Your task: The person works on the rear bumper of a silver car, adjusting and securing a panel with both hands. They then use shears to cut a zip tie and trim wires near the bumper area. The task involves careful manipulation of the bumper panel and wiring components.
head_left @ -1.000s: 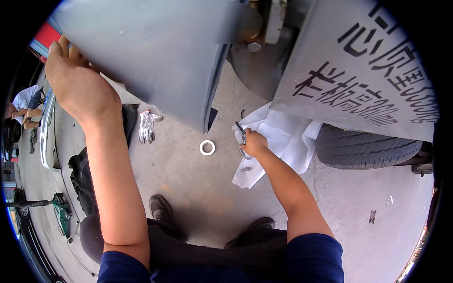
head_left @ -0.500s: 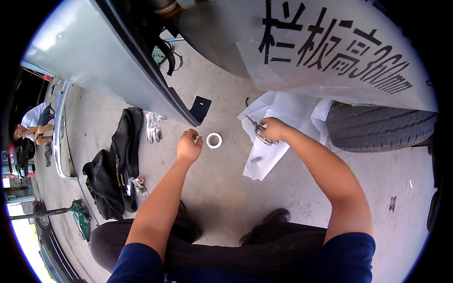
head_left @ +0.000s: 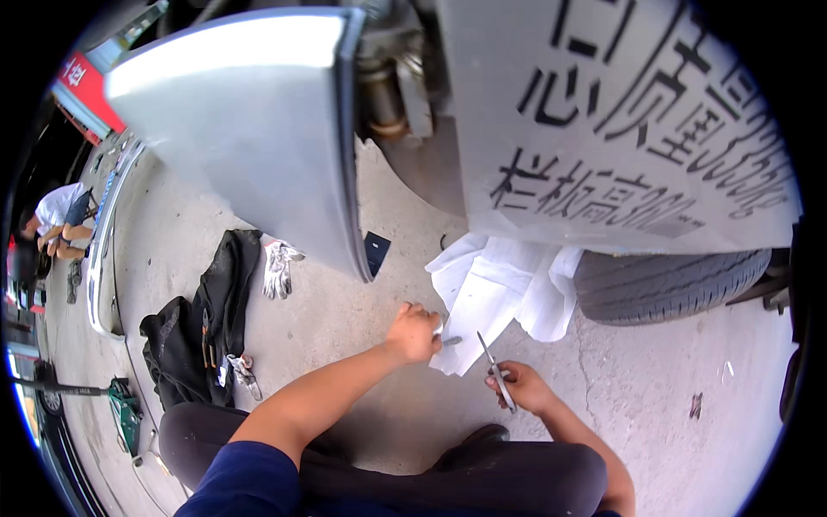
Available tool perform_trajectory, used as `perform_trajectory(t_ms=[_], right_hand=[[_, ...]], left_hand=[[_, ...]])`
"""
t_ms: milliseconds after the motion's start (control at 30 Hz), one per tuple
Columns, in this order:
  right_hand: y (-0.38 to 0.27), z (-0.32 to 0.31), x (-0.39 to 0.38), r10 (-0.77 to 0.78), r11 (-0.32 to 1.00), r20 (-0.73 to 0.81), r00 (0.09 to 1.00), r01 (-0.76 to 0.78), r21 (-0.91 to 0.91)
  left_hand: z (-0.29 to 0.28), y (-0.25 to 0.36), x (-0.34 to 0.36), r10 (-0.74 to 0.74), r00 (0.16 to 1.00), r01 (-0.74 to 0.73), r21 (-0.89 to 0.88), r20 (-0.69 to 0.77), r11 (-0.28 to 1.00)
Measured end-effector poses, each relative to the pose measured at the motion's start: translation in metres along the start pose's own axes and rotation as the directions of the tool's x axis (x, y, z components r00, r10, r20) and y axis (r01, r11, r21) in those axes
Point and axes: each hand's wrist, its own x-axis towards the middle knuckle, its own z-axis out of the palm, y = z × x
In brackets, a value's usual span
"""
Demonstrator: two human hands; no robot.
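My left hand is closed, and a bit of white shows at its fingertips, most likely the white tape roll; the fingers hide most of it. In my right hand, a pair of scissors is held by the handles, blades angled up and away from me. Beyond both hands a creased white sheet lies on the floor, its near corner close to my left fingertips. A small grey piece shows on that corner, beside my left hand.
A silver vehicle panel overhangs ahead on the left; a grey lettered panel and tyre stand right. Black clothing, gloves, a dark flat card and a green jack lie around. A person sits far left.
The white tape roll has gone from the floor, and my left hand has moved right and closed. My right hand has drawn the scissors nearer to me, off the sheet. The view has tilted up.
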Motion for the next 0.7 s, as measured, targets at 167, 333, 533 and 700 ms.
perform_trajectory(t_ms=[167, 333, 533, 700], right_hand=[[0.008, -0.016, 0.009, -0.154, 0.813, 0.014, 0.988, 0.134, -0.566], [-0.098, -0.017, -0.018, -0.102, 0.774, 0.168, 0.980, 0.185, -0.606], [-0.228, 0.082, -0.122, -0.193, 0.841, 0.428, 0.883, 0.374, -0.392], [-0.189, 0.169, -0.111, -0.162, 0.473, 0.211, 0.964, 0.264, -0.841]], left_hand=[[-0.096, 0.029, -0.049, 0.251, 0.681, -0.373, 0.031, 0.688, 0.927], [-0.253, 0.064, -0.162, 0.390, 0.806, -0.209, -0.404, 0.445, 0.891], [-0.306, 0.058, -0.237, 0.173, 0.982, -0.191, -0.351, -0.081, 0.917], [-0.345, 0.029, -0.261, -0.048, 0.999, 0.047, -0.040, -0.024, 0.998]])
